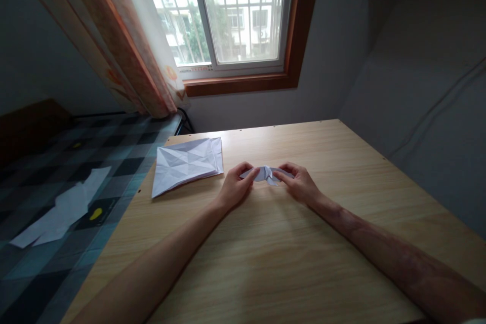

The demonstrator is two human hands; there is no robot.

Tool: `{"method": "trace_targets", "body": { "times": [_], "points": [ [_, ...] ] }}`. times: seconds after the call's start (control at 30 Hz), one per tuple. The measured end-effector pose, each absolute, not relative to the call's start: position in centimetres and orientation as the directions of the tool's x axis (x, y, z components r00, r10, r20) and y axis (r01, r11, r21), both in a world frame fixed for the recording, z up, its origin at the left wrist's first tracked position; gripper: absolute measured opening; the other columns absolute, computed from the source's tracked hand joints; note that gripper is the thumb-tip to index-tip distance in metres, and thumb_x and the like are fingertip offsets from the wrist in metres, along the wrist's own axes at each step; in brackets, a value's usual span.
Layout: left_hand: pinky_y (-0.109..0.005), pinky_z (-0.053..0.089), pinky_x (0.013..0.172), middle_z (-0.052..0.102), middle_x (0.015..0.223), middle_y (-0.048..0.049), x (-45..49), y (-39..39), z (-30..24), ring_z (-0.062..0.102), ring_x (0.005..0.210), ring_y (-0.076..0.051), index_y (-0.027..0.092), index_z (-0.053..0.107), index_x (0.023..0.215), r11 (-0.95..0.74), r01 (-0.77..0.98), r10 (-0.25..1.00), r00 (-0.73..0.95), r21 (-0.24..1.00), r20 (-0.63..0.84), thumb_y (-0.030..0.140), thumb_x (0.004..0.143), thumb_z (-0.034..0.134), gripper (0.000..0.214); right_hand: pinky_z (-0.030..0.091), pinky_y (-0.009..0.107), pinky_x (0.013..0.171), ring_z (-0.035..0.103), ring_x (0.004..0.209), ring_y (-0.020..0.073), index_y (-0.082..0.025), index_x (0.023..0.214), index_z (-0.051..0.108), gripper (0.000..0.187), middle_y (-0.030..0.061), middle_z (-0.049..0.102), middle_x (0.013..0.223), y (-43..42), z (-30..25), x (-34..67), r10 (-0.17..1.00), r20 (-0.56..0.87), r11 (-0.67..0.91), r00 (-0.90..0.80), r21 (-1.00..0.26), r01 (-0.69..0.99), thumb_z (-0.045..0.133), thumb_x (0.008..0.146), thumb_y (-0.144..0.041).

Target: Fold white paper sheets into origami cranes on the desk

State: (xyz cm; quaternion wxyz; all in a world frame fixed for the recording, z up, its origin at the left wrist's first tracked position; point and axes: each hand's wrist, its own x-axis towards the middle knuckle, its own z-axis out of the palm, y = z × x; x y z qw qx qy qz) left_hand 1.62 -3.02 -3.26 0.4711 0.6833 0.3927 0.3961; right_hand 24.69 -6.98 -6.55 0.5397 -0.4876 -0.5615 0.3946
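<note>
A small folded piece of white paper [268,175] is stretched between my two hands, just above the wooden table. My left hand [240,180] pinches its left end, with the thumb on top and the fingers curled behind. On the other side my right hand [295,179] grips the right end the same way. Folds and a raised crease show at the paper's middle; both of its ends are partly hidden by my fingers.
A stack of creased white paper sheets [188,162] lies on the table [341,253] at the back left. Left of the table, cut paper pieces [70,207] rest on a checked bed cover [49,162]. A window [243,15] and curtain [125,35] are behind.
</note>
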Motion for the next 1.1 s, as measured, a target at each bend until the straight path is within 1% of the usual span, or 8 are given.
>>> {"method": "trace_targets", "body": {
  "times": [0.1, 0.2, 0.4, 0.53, 0.63, 0.8, 0.97, 1.1],
  "points": [
    [-0.025, 0.033, 0.058, 0.049, 0.063, 0.0037, 1.1, -2.4, -3.2, 0.044, 0.063, -0.012, 0.018, 0.058, 0.07, -0.335, 0.232, 0.877, 0.432, 0.913, 0.211, 0.062, 0.097, 0.07, 0.054, 0.052, 0.033, 0.075, 0.069, 0.081, 0.0224, -0.021, 0.088, 0.076, 0.036, 0.0033, 0.076, 0.083, -6.9, -6.5, 25.0, 0.975, 0.212, 0.205, 0.068, -0.974, 0.1, 0.084, 0.088, -0.056],
    [-0.025, 0.03, 0.058, 0.044, 0.063, 0.0038, 0.4, -1.6, -3.1, 0.041, 0.064, -0.012, 0.018, 0.053, 0.065, -0.362, 0.254, 0.853, 0.478, 0.897, 0.209, 0.066, 0.096, 0.069, 0.059, 0.053, 0.034, 0.075, 0.069, 0.079, 0.0223, -0.021, 0.087, 0.077, 0.038, 0.0041, 0.076, 0.083, -6.7, -6.4, 25.3, 0.976, 0.203, 0.198, 0.083, -0.978, 0.065, 0.086, 0.086, -0.058],
    [-0.022, 0.028, 0.049, 0.041, 0.055, 0.0066, -0.6, -0.7, -3.5, 0.04, 0.051, -0.009, 0.02, 0.049, 0.067, -0.178, 0.146, 0.848, 0.524, 0.973, 0.077, 0.068, 0.092, 0.074, 0.06, 0.054, 0.034, 0.076, 0.069, 0.079, 0.0223, -0.02, 0.087, 0.079, 0.038, 0.0048, 0.077, 0.083, -6.5, -6.6, 25.5, 0.974, 0.199, 0.196, 0.107, -0.98, 0.038, 0.088, 0.083, -0.057],
    [-0.021, 0.029, 0.047, 0.038, 0.053, 0.0084, -0.6, -0.7, -3.8, 0.037, 0.046, -0.007, 0.021, 0.047, 0.068, -0.071, 0.03, 0.846, 0.532, 0.997, 0.044, 0.064, 0.093, 0.077, 0.058, 0.055, 0.036, 0.076, 0.068, 0.078, 0.0225, -0.021, 0.086, 0.079, 0.037, 0.0049, 0.077, 0.082, -6.6, -6.5, 25.5, 0.974, 0.201, 0.199, 0.106, -0.979, 0.03, 0.088, 0.083, -0.056],
    [-0.021, 0.032, 0.047, 0.037, 0.052, 0.0092, -0.4, -0.8, -3.7, 0.037, 0.045, -0.006, 0.021, 0.046, 0.068, -0.008, -0.048, 0.842, 0.538, 0.999, 0.033, 0.062, 0.091, 0.081, 0.059, 0.056, 0.036, 0.076, 0.068, 0.079, 0.0223, -0.021, 0.091, 0.08, 0.038, 0.0056, 0.078, 0.088, -6.6, -6.4, 25.4, 0.973, 0.201, 0.203, 0.115, -0.979, -0.005, 0.089, 0.082, -0.057],
    [-0.022, 0.034, 0.048, 0.033, 0.049, 0.0106, -0.3, -0.9, -3.6, 0.035, 0.044, -0.006, 0.021, 0.044, 0.067, 0.062, -0.109, 0.83, 0.557, 0.992, 0.009, 0.062, 0.09, 0.082, 0.06, 0.056, 0.035, 0.073, 0.066, 0.076, 0.0201, -0.023, 0.104, 0.077, 0.04, 0.0027, 0.073, 0.086, -6.7, -6.2, 25.4, 0.972, 0.218, 0.223, 0.083, -0.974, -0.05, 0.086, 0.085, -0.057],
    [-0.023, 0.033, 0.048, 0.032, 0.048, 0.0107, -0.2, -1.0, -3.4, 0.036, 0.043, -0.006, 0.022, 0.045, 0.066, 0.074, -0.103, 0.84, 0.542, 0.992, -0.006, 0.063, 0.088, 0.082, 0.06, 0.054, 0.035, 0.069, 0.061, 0.069, 0.0188, -0.024, 0.103, 0.073, 0.037, -0.0019, 0.063, 0.072, -6.6, -6.2, 25.5, 0.971, 0.231, 0.235, 0.059, -0.969, -0.08, 0.083, 0.087, -0.055],
    [-0.023, 0.032, 0.048, 0.032, 0.047, 0.011, -0.3, -1.1, -3.4, 0.035, 0.042, -0.006, 0.022, 0.043, 0.066, 0.082, -0.101, 0.84, 0.543, 0.992, -0.014, 0.062, 0.089, 0.082, 0.06, 0.052, 0.033, 0.065, 0.059, 0.068, 0.0177, -0.024, 0.1, 0.073, 0.034, -0.0021, 0.064, 0.072, -6.7, -6.3, 25.4, 0.977, 0.207, 0.213, 0.056, -0.97, -0.119, 0.084, 0.085, -0.052]
  ]
}}
